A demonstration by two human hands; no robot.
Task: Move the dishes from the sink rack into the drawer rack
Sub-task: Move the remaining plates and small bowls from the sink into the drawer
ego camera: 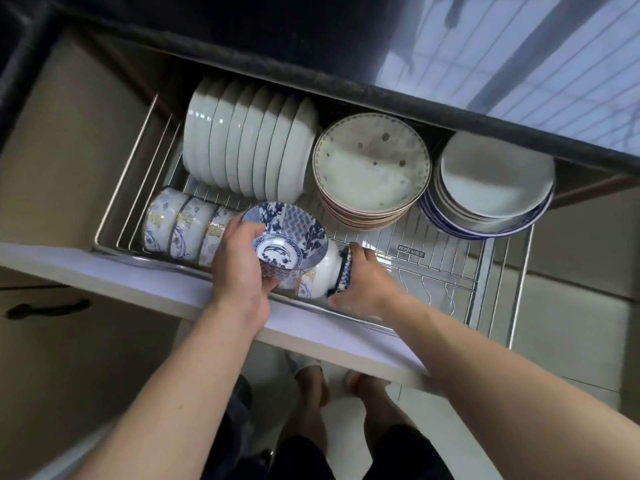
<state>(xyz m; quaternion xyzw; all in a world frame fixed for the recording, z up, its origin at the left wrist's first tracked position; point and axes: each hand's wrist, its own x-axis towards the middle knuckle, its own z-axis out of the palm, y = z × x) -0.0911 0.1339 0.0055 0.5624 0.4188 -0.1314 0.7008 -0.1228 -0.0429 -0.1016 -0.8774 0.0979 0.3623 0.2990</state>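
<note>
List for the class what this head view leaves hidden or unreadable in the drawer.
- Head view: how many bowls lie on their sides in the row; the left hand and the blue patterned bowl it holds cover the row's middle.
- Lower plates of the brown-rimmed stack, hidden beneath the top one.
- The rack's label, too small to read.

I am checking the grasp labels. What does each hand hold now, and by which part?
The left hand grips the blue patterned bowl by its side wall. The right hand holds the end of the row of bowls lying sideways.

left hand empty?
No, the left hand grips a blue patterned bowl over the drawer rack.
</note>
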